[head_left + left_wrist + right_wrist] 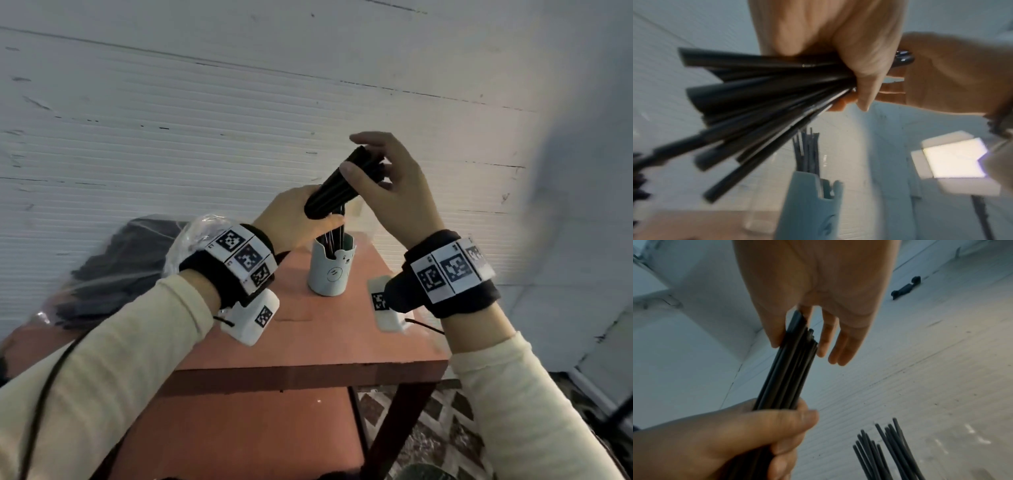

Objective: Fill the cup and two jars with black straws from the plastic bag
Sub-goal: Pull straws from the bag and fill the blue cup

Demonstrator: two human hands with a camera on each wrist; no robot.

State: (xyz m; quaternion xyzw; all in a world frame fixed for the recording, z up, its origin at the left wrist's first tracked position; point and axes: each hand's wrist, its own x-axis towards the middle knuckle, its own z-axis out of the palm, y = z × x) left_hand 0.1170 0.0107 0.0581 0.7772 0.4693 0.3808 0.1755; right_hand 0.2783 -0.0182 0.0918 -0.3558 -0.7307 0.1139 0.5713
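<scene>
My left hand (301, 219) grips the lower part of a thick bundle of black straws (337, 186), which leans up to the right above the cup. At the bundle's upper end, my right hand (387, 185) pinches it between thumb and fingers. In the wrist views the bundle (766, 97) fans out below my left fist (838, 40), while its tips (785, 378) sit between my right thumb and fingers (818, 280). The pale blue cup (330, 270) with a bear face stands on the table just below and holds several straws (884, 451).
The red-brown table (308, 335) has a lower shelf (239, 438). A clear plastic bag (120, 270) full of black straws lies at its left end. Something clear, perhaps a jar (356, 207), shows faintly behind the cup. A white ribbed wall stands close behind.
</scene>
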